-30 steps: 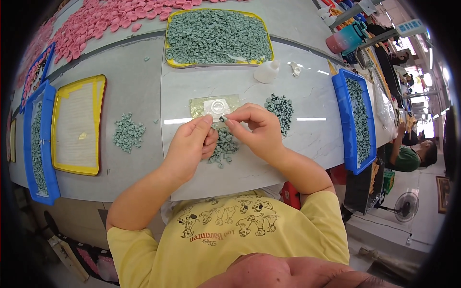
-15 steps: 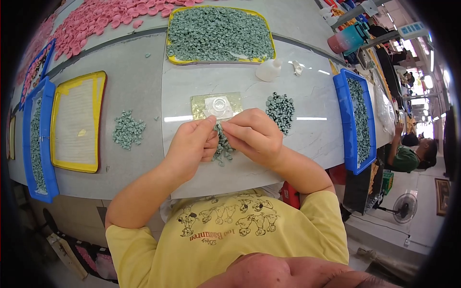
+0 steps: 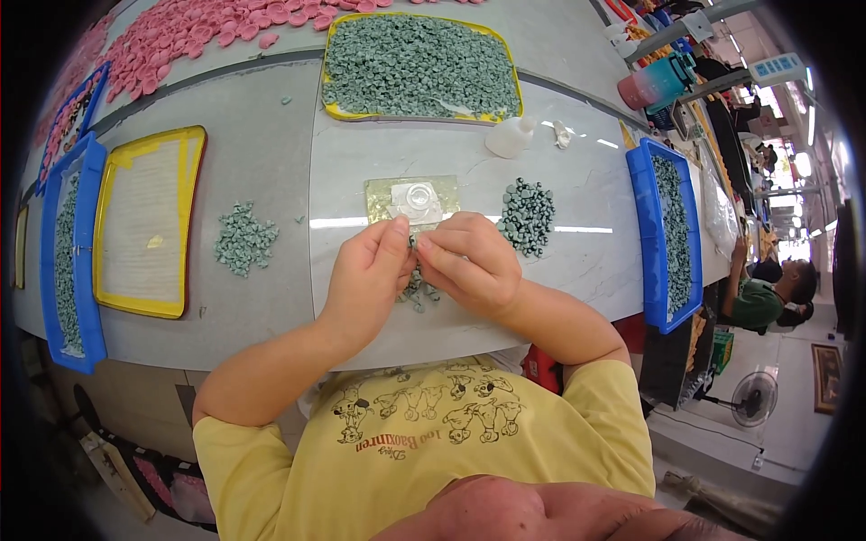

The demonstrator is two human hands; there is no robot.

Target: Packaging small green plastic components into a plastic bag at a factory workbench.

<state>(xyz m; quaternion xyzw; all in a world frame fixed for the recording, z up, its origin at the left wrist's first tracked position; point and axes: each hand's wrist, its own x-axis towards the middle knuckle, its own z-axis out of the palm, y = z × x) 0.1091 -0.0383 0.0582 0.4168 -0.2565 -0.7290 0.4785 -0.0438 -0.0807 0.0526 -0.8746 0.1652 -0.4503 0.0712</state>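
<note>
My left hand [image 3: 365, 275] and my right hand [image 3: 476, 269] meet over the near part of the table. Both are closed, thumbs and fingers pinching at one small green piece [image 3: 413, 242], mostly hidden between the fingertips. Below them lies a small heap of green pieces [image 3: 419, 297], partly covered by the hands. Just beyond the fingertips sits a yellowish block [image 3: 379, 200] with a small clear round dish [image 3: 419, 195] on white paper. A pile of dark, shiny green pieces [image 3: 527, 218] is right of my hands; a paler green pile [image 3: 244, 240] lies to the left.
Farther back stands a yellow-rimmed tray [image 3: 332, 110] full of green pieces, beside a white squeeze bottle [image 3: 509, 139]. A yellow-edged lined tray [image 3: 144, 225] and a blue bin [image 3: 83, 270] stand left, another blue bin [image 3: 651, 243] right. Pink pieces [image 3: 198, 41] cover the far left.
My hands stay together, and the right fingers have curled slightly more around the pinched piece. The whole view has shifted a little; the piles and trays look the same.
</note>
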